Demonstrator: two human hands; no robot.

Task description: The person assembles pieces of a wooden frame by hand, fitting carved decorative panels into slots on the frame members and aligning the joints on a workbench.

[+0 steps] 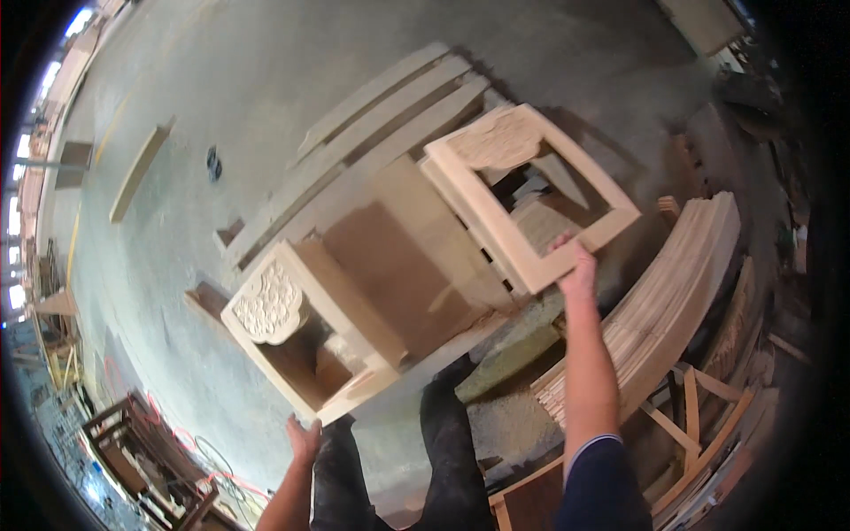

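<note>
A pale wooden frame with a carved floral panel is on the right. My right hand is closed on its near rail, fingers curled over the inner edge. To the left is a second wooden frame with a similar carved panel. It forms the face of a box-like piece with wooden sides. My left hand is at this frame's nearest corner, thumb and fingers apart. Whether it touches the corner is hard to see. Between the two frames lies a flat brown board.
Long wooden strips lie beyond the frames. Curved wooden pieces are stacked at right, near a wooden rack. A separate plank lies at far left. Hoses trail by a dark wooden frame.
</note>
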